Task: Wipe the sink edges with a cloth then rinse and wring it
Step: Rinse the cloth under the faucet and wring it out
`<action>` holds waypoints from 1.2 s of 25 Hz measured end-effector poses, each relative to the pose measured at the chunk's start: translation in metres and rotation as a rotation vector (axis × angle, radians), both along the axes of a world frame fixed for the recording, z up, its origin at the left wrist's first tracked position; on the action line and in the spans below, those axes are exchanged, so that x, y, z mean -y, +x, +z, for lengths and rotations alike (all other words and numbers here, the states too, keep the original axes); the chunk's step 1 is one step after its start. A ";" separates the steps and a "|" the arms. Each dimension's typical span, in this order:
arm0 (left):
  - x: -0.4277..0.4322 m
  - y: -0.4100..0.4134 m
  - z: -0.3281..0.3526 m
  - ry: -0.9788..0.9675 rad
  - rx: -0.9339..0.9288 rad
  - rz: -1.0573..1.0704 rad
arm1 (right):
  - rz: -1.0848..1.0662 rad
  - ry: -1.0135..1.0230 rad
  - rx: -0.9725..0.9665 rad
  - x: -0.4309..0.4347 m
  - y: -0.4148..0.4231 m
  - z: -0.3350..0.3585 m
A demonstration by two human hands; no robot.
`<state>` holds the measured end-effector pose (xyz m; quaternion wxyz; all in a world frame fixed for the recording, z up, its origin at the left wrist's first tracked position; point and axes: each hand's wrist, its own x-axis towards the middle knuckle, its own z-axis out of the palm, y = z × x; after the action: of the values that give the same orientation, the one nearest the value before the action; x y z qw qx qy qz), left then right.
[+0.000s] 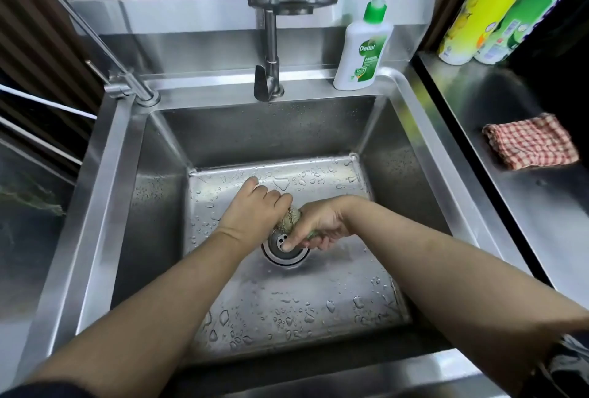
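Both my hands are low in the steel sink (pixel 105 174), just above the drain (pixel 285 254). A small greenish, twisted cloth (pixel 290 218) shows between them, mostly hidden by fingers. My left hand (pixel 255 209) grips its far end with fingers closed. The near end sits in my right hand (pixel 322 227), which is closed on it with the fingers pointing down at the drain. Water drops cover the sink floor. No water runs from the tap (pixel 270 72) at the back rim.
A white and green soap pump bottle (pixel 363 50) stands on the back right rim. On the steel counter to the right lie a folded red checked cloth (pixel 530 142) and yellow-green cans (pixel 484 8). A thin second spout (pixel 140 91) rises at the back left corner.
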<state>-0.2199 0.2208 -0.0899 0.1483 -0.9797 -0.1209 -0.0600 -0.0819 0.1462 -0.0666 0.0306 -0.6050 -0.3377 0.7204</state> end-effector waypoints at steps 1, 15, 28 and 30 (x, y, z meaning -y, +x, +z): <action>-0.001 0.002 0.002 -0.055 -0.107 0.004 | 0.005 0.052 0.100 0.001 -0.004 -0.004; -0.005 -0.004 -0.014 -0.897 -0.254 0.588 | 0.172 0.689 0.932 0.002 -0.037 -0.032; 0.006 -0.016 -0.021 -0.033 0.264 -0.009 | -0.048 -0.004 -0.124 0.002 0.005 -0.002; 0.000 -0.008 -0.010 -0.054 0.243 -0.083 | -0.005 -0.010 -0.116 0.003 0.004 -0.002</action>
<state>-0.2275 0.2212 -0.1000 0.1034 -0.9730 -0.0991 -0.1809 -0.0774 0.1437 -0.0683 0.0490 -0.5632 -0.3302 0.7559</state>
